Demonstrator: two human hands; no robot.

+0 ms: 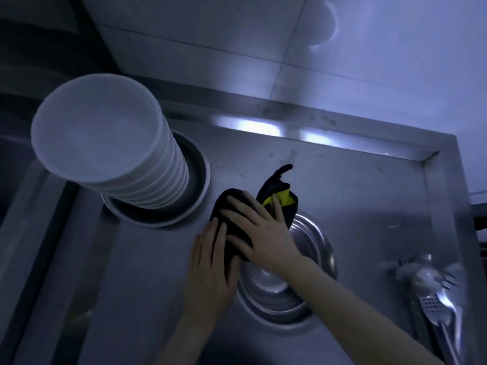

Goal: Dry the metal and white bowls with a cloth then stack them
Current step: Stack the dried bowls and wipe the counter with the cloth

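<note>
Right hand (259, 227) spread flat, pressing dark cloth (237, 217) over metal bowl (284, 272). Left hand (210, 264) open against the cloth's near edge. White bowls (105, 138) stacked nearby.

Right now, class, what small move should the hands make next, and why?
Probably lift the dark cloth and wipe inside the metal bowl: both the left hand and right hand press the cloth flat beside its rim.

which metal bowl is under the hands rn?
The metal bowls at centre-right, beneath both hands and the dark cloth. The other metal bowl, upper left, carries the white bowl stack.
</note>
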